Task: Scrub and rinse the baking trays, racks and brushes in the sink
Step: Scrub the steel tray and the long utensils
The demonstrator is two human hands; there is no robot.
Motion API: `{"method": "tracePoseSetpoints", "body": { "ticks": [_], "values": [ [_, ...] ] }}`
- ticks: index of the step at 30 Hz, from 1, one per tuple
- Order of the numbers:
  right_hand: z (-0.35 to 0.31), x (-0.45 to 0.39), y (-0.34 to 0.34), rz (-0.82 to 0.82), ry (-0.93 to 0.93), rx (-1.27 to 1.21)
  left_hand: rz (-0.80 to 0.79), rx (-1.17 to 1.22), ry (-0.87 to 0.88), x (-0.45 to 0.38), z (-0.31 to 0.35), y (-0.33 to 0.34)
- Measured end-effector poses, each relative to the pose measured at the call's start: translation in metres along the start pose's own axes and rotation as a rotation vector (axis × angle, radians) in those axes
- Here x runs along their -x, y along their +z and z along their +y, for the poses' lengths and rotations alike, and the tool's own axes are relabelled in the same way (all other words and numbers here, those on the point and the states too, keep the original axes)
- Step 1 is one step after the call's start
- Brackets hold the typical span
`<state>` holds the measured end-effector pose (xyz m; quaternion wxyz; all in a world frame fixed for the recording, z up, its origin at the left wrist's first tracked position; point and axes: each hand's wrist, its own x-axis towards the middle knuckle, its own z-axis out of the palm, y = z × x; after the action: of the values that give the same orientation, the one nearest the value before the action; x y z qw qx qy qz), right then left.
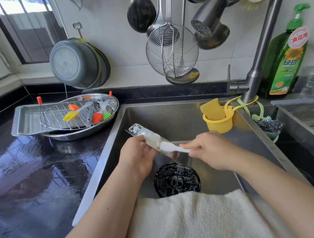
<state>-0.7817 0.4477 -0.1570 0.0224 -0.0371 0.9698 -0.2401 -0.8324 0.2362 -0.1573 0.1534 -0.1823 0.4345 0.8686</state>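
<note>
Over the steel sink (126,121) my left hand (137,158) grips a flat, shiny metal tray (174,155) by its edge, tilted with soap foam on its far corner. My right hand (210,148) pinches the handle of a white brush (166,146) whose head lies against the tray's face. On the counter to the left a rectangular steel tray (25,121) and an oval steel dish (113,101) hold wire racks (57,116) and several silicone brushes, yellow (69,116), orange (97,117) and green (106,115).
The pull-down faucet (208,25) hangs above the sink's right side. A yellow sponge holder (219,121) hangs on the sink wall, steel wool (270,126) and a green soap bottle (284,60) at right. A white towel (195,220) drapes the front edge. The black drain strainer (176,179) sits below.
</note>
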Motion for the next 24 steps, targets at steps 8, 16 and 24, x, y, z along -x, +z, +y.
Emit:
{"method": "tracePoseSetpoints", "body": {
  "ticks": [8, 16, 24],
  "values": [
    [-0.008, 0.005, 0.000, -0.046, -0.021, 0.021, 0.091, -0.162, 0.015, 0.003, -0.002, 0.001],
    [-0.026, -0.001, -0.014, 0.042, 0.040, 0.056, -0.122, -0.432, 0.048, 0.007, -0.010, 0.008],
    [-0.067, -0.055, -0.041, 0.003, -0.033, 0.220, -0.182, -0.447, 0.075, 0.009, -0.007, 0.003]
  ]
}}
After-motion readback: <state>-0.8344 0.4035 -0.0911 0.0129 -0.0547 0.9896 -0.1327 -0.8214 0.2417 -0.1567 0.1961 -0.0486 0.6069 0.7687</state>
